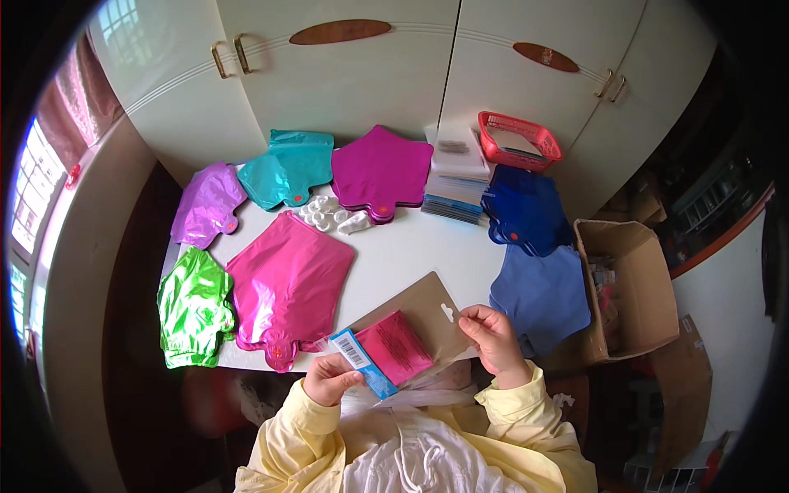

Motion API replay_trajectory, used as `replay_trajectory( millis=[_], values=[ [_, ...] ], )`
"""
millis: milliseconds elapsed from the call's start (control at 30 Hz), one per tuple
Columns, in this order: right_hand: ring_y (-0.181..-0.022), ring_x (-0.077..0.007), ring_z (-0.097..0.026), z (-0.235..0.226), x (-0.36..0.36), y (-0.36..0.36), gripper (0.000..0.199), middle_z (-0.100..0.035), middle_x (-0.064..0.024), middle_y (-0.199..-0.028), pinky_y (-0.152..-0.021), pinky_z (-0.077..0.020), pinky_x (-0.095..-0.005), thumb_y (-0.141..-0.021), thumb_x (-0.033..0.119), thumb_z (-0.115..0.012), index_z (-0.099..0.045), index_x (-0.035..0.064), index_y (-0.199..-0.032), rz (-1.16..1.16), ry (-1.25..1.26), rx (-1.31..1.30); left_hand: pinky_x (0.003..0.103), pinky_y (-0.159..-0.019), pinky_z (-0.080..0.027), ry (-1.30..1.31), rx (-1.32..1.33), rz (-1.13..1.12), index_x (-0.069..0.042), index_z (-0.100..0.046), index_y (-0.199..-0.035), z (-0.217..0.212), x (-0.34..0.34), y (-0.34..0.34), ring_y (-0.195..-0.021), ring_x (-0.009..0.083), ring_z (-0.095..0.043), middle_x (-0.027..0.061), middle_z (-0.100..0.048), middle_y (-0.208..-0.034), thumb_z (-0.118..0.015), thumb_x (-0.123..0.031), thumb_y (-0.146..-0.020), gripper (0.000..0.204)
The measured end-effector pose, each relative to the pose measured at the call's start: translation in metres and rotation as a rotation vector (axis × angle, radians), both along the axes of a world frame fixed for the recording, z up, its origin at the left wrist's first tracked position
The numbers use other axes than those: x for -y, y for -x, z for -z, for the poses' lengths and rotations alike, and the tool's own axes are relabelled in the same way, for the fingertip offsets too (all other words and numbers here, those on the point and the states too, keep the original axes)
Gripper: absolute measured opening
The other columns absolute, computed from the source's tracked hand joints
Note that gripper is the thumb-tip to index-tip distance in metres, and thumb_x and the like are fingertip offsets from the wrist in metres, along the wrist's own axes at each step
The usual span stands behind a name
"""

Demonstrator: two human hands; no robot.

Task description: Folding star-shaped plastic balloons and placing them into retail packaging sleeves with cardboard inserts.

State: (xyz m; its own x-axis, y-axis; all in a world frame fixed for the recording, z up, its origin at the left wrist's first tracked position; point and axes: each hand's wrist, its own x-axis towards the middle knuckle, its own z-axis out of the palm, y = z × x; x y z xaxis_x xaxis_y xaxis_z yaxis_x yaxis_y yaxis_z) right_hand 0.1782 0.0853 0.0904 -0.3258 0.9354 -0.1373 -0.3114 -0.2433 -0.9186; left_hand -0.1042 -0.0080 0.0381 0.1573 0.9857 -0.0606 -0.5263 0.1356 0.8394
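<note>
While your left hand [333, 378] pinches the flat package [401, 303] at its blue strip [379, 383], your right hand [493, 337] grips the opposite edge beside the hang slot [447, 311]. The package lies between both hands, over the near edge of the worktop [411, 255] — long axis running near left to far right. The folded pink bundle [396, 348] sits nearer your left hand. Fingers behind the package are hidden; whether it is sealed cannot be determined.

Here's your flat brown package [415, 300], slanting from your left hand [332, 378] at its blue, barcoded strip [375, 376] up to your right hand [495, 337]. A rectangular pink packet [397, 349] shows right beside the blue!
</note>
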Motion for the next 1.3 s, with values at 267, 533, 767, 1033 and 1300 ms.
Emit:
replay_trajectory(
  millis=[267,533,767,1033,1300],
  values=[
    [-0.061,-0.0008,-0.042,-0.001,0.0,0.0,0.012,-0.055,0.0047,-0.073,-0.052,-0.0329,-0.0174,-0.09,0.01,-0.061,-0.062,-0.0004,-0.096,0.024,-0.133,0.098,0.027,-0.064,-0.053,-0.042,-0.066,-0.14,0.001,-0.064,-0.076,0.002,-0.003,-0.012,-0.067,0.0157,-0.065,0.0113,-0.068,-0.076,-0.069,0.001,-0.081,0.007],
    [-0.066,-0.0027,-0.053,-0.002,-0.007,0.005,0.018,-0.061,0.0012,-0.078,-0.054,-0.0481,-0.0203,-0.09,0.012,-0.062,-0.062,-0.0016,-0.102,0.032,-0.236,0.313,0.024,-0.057,-0.052,-0.007,-0.281,-0.217,0.002,-0.057,-0.085,0.004,-0.005,-0.018,-0.062,0.0128,-0.063,0.0056,-0.062,-0.07,-0.071,-0.002,-0.08,0.015],
    [-0.061,-0.0167,-0.061,0.037,-0.061,0.009,0.021,-0.066,-0.0156,-0.077,-0.059,-0.0477,-0.0307,-0.084,0.011,-0.064,-0.064,-0.0019,-0.102,0.174,-0.519,0.703,0.035,-0.069,-0.054,-0.453,-1.458,-0.5,-0.007,-0.057,-0.11,-0.03,-0.015,-0.035,-0.094,0.0254,-0.063,0.014,-0.058,-0.101,-0.072,-0.001,-0.069,0.044],
    [-0.08,-0.0302,-0.063,0.046,-0.09,0.029,0.016,-0.067,-0.0141,-0.087,-0.072,-0.0498,-0.037,-0.079,0.009,-0.065,-0.067,0.0037,-0.095,0.253,-0.826,1.025,0.053,-0.104,-0.032,-0.856,-1.762,0.04,-0.026,-0.052,-0.131,-0.023,-0.038,-0.04,-0.128,0.0392,-0.041,0.0237,-0.041,-0.138,-0.064,-0.046,-0.078,0.058],
    [-0.092,-0.027,-0.063,0.027,-0.078,0.019,0.015,-0.068,-0.0106,-0.098,-0.082,-0.0508,-0.0361,-0.079,0.004,-0.062,-0.069,0.0032,-0.092,-0.189,-1.087,0.95,0.056,-0.105,-0.029,-0.813,-1.759,0.07,-0.029,-0.05,-0.133,-0.018,-0.039,-0.043,-0.128,0.0456,-0.036,0.0236,-0.038,-0.14,-0.062,-0.059,-0.075,0.068]
  ],
)
